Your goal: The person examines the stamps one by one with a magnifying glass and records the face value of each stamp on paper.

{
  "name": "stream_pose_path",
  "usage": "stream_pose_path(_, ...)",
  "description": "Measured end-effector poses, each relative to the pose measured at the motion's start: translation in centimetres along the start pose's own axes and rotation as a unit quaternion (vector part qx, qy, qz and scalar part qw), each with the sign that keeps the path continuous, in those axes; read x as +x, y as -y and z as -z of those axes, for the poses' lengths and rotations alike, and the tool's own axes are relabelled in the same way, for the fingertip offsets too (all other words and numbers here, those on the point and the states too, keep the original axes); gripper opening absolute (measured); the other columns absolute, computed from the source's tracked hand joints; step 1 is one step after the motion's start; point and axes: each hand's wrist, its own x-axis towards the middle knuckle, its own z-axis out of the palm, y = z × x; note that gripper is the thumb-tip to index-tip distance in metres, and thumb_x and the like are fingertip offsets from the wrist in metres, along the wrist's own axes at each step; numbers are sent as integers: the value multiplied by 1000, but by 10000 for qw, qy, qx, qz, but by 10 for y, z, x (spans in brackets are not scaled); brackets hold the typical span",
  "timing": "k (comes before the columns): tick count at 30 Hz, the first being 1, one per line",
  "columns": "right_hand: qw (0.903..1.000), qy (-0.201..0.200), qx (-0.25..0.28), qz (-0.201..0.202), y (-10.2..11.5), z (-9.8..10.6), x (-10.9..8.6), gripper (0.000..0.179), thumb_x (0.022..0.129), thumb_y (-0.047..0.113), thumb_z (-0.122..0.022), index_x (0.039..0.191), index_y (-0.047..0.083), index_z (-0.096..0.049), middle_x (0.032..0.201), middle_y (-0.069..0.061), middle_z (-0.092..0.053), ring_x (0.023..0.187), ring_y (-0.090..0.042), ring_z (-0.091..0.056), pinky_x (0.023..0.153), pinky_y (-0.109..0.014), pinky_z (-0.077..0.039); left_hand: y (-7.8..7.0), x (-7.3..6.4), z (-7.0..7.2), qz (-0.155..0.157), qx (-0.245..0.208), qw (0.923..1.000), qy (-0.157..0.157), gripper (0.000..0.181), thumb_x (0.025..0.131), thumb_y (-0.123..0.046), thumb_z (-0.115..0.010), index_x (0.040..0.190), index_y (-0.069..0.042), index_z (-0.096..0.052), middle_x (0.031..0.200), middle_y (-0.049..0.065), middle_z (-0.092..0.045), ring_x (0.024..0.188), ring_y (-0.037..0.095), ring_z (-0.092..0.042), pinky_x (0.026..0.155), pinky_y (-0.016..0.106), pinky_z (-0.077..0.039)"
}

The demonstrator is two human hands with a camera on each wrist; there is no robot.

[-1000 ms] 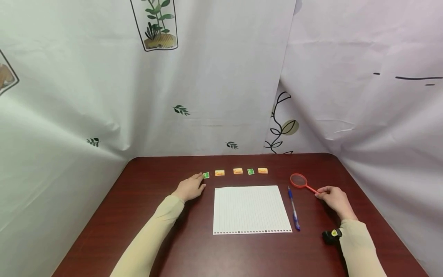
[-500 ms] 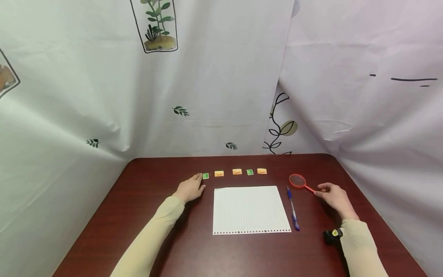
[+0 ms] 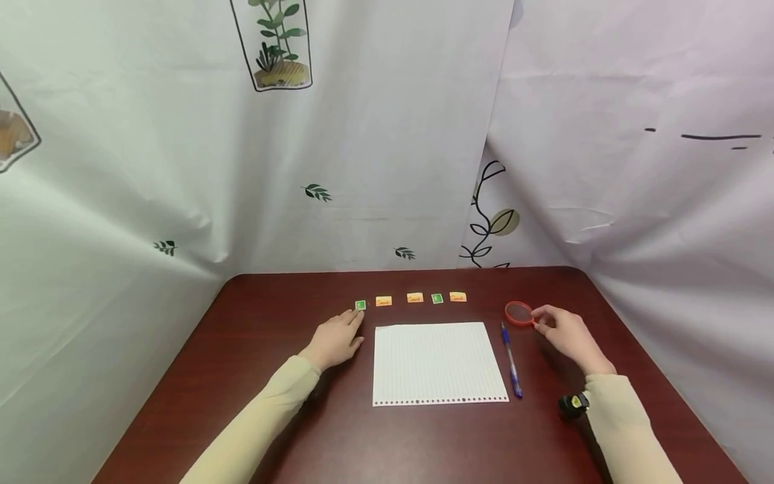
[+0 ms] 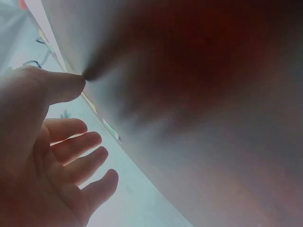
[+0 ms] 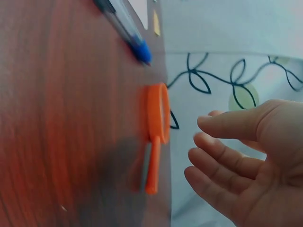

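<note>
Magnifier (image 3: 518,313): one, red-orange, round lens in a plain rim (image 5: 154,113), slim straight handle (image 5: 153,165); flat on a dark red, wood-grained table (image 3: 435,447), right of the sheet (image 3: 440,366) and slightly past the level of its far edge.

Stamps (image 3: 414,298): five, in a row beyond the sheet, three orange and two green with pale borders. Marks on the orange ones too small to read.

Right hand (image 3: 571,336): right of the sheet, above the magnifier; fingers loosely bent, thumb and fingertips apart, clear of the handle in the right wrist view. Lens just past the fingertips, toward the sheet.

Left hand (image 3: 334,341): left of the sheet, fingers extended, thumb spread away; fingertips at the leftmost green stamp (image 3: 360,305), contact impossible to tell.

Pen (image 3: 510,363): clear barrel, blue ends, just beside the sheet's right edge.

Sheet: white, ruled, holes along the near edge.
</note>
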Motion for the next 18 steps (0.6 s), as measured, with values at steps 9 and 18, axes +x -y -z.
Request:
stream_pose_path(9,9982,543,-68,234,6,-22,2,23,89,0,-70,111,1,-70,77,1,-60,70,-16,-52,65,-35,-45,-27,-21,4,-462,-89,9989,-44,55,99,-35,-62,142,-1,-56,145,16,-55,136,31,-50,108,47,-43)
stream_pose_path(18,9956,809,-188,435,13,-32,4,23,86,-5,-68,108,3,-72,79,-1,-59,72,-18,-53,68,-38,-47,-46,-28,7,-757,-347,9963,220,56,100,-40,-60,142,-2,-57,146,14,-54,139,31,-47,109,47,-41)
